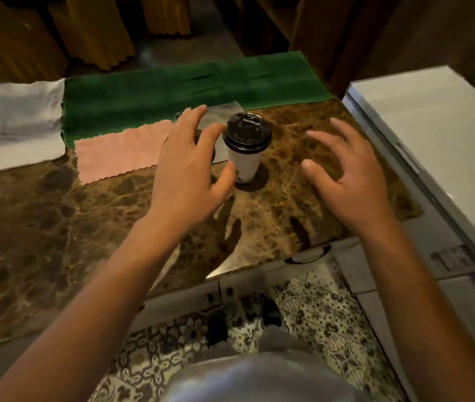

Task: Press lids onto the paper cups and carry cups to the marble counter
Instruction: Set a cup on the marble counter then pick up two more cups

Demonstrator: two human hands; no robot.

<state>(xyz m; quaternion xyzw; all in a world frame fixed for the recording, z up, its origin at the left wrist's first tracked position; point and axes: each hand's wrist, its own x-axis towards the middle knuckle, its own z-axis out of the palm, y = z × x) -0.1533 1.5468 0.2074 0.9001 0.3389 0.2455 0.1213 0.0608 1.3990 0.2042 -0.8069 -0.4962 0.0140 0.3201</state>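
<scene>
Nearest, the left hand [185,166] and right hand [346,181] hover over the marble desk [56,227], each grip spread open and empty, the left thumb just beside the paper cup [245,163]. The cup stands upright between them with its black lid [247,132] on. It likely handles light and crushable, best held around its stiffer upper wall; no writing is legible.

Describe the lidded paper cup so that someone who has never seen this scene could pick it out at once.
Start from the brown marble counter, then the green cloth along its far edge. Just in front of that cloth, between the open left hand and right hand, stands the white paper cup. Its black dome lid sets it apart; it is the only upright thing among flat cloths.
</scene>
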